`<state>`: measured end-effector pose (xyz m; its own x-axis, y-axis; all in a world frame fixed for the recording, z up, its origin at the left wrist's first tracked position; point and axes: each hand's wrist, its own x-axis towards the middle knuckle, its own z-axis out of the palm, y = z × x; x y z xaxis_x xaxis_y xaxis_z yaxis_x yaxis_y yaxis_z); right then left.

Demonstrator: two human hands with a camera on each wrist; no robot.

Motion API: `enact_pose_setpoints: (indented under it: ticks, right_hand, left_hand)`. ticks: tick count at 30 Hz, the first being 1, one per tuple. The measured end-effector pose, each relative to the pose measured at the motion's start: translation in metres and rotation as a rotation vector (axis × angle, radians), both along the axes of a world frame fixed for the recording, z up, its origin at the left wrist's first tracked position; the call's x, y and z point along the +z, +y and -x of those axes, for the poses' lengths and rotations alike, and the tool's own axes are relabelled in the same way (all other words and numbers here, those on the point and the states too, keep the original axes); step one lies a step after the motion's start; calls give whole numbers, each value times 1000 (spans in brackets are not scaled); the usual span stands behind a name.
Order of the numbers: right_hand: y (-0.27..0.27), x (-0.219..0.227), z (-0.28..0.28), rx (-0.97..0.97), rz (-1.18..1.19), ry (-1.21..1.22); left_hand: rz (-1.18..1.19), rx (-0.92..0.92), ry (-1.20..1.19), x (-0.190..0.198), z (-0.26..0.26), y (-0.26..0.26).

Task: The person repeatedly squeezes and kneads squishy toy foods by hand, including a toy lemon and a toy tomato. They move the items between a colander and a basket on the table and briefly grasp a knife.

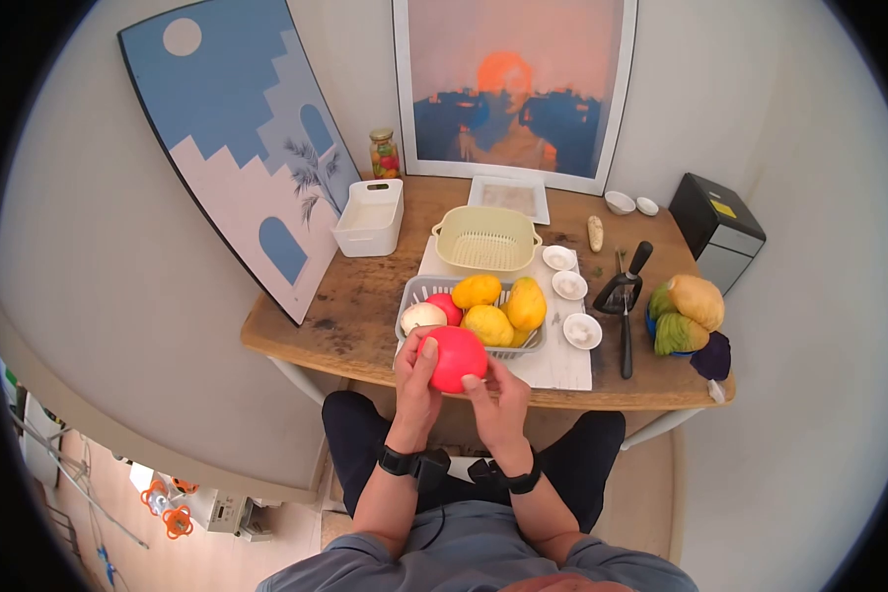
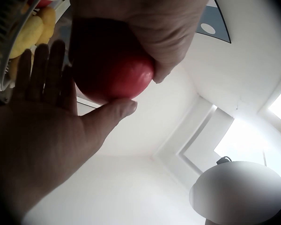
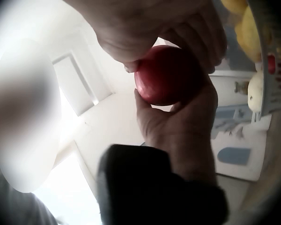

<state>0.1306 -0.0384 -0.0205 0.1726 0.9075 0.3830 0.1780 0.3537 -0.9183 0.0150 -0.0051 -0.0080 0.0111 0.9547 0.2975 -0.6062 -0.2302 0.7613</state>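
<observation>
A smooth pinkish-red round thing (image 1: 454,359) is held above the table's front edge. My left hand (image 1: 417,390) grips it from the left, thumb on the near side; in the right wrist view this hand (image 3: 178,126) curves round the dark red ball shape (image 3: 165,77). From the right, my right hand (image 1: 500,409) touches it with the thumb. The left wrist view shows the right hand (image 2: 51,131) with its other fingers rather straight beside the round thing (image 2: 114,70). Just beyond, a grey basket (image 1: 414,290) holds several yellow fruits (image 1: 488,326), a red one (image 1: 444,308) and a whitish one (image 1: 423,317).
Behind the basket stands a cream colander (image 1: 485,237). Small white bowls (image 1: 582,332), a black-handled tool (image 1: 627,335) and a bowl of vegetables (image 1: 696,301) are to the right. A white bin (image 1: 370,225) and a jar (image 1: 384,156) stand back left.
</observation>
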Motion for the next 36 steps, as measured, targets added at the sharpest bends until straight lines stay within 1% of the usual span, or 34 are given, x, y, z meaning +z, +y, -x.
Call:
enact_pose_setpoints:
  ticks: [1, 2, 3, 4, 5, 6, 7, 8, 9, 10, 12, 13, 15, 16, 18, 19, 20, 21, 22, 23, 24, 25, 26, 27, 28, 29, 30, 31, 32, 33, 34, 35, 36]
  right_hand:
    - [0, 3, 0, 0, -5, -1]
    - [1, 9, 1, -119, -249, -197]
    - [2, 12, 1, -238, -493, -393]
    - [4, 12, 2, -236, -498, -395]
    - [6, 11, 3, -222, -532, -462]
    - [8, 10, 4, -209, -566, -528]
    - [9, 8, 4, -211, -569, -527]
    - [9, 5, 3, -189, -511, -464]
    - [8, 4, 3, -167, -456, -401]
    - [7, 5, 3, -166, -464, -403]
    - [3, 5, 3, -159, -370, -297]
    - [2, 4, 3, -160, -378, -298]
    - [2, 0, 0, -62, -268, -134]
    - [3, -2, 0, -65, -280, -137]
    - [5, -8, 1, 242, -62, 410]
    - [7, -14, 0, 244, -69, 410]
    - [8, -21, -3, 377, 27, 619]
    - [9, -22, -4, 511, 126, 825]
    - [10, -23, -4, 512, 120, 822]
    - [10, -23, -5, 462, 138, 761]
    - [9, -20, -4, 410, 156, 701]
    - [7, -16, -3, 410, 153, 700]
    - [5, -11, 0, 228, 46, 461]
    - [4, -6, 1, 45, -60, 221]
    - [5, -4, 1, 44, -64, 220]
    - [7, -1, 0, -95, -300, -51]
    - [8, 1, 0, -234, -530, -325]
    - [9, 4, 0, -234, -531, -326]
    - [9, 6, 0, -216, -589, -394]
    - [8, 8, 0, -198, -646, -462]
    - [7, 9, -1, -199, -646, -462]
    - [6, 10, -3, -164, -699, -442]
    - [5, 10, -5, -130, -750, -421]
  left_hand:
    - [39, 60, -9, -1, 0, 2]
    - [34, 61, -11, -1, 0, 2]
    - [78, 87, 13, -1, 0, 2]
    - [123, 114, 37, 0, 0, 2]
    - [119, 116, 34, 1, -1, 2]
    - [144, 99, 41, 2, -1, 2]
    - [168, 82, 48, 3, -1, 1]
    - [162, 81, 47, 2, 0, 1]
    - [138, 71, 109, 2, 1, 0]
    - [114, 62, 169, 2, 2, 0]
    - [91, 61, 177, 7, -3, -3]
    - [73, 56, 189, 10, -6, -4]
    - [18, 21, 181, 9, -6, -4]
    - [-28, -13, 174, 8, -6, -4]
    - [-59, -28, 187, 6, -5, -3]
    - [-77, -43, 203, 7, -4, -4]
    - [-84, -42, 205, 8, -2, -5]
    - [-18, -97, 169, 12, 0, -9]
    - [49, -152, 131, 14, 1, -10]
    - [44, -153, 129, 11, 0, -8]
    - [4, -75, 138, 8, -1, -5]
    - [-36, 2, 148, 6, -3, -3]
    - [-40, 0, 148, 5, -4, -3]
    - [-10, 53, 147, 5, -4, -2]
    - [19, 106, 145, 6, -5, -2]
    - [15, 105, 142, 6, -5, -1]
    - [38, 104, 226, 4, -5, 0]
    - [62, 102, 311, 2, -4, 1]
    - [61, 102, 312, -2, -4, 2]
    - [127, -36, 222, -7, -4, 2]
    - [190, -174, 130, -5, -4, 2]
    - [186, -175, 129, -2, -3, 0]
    - [202, -237, 232, 1, -2, -3]
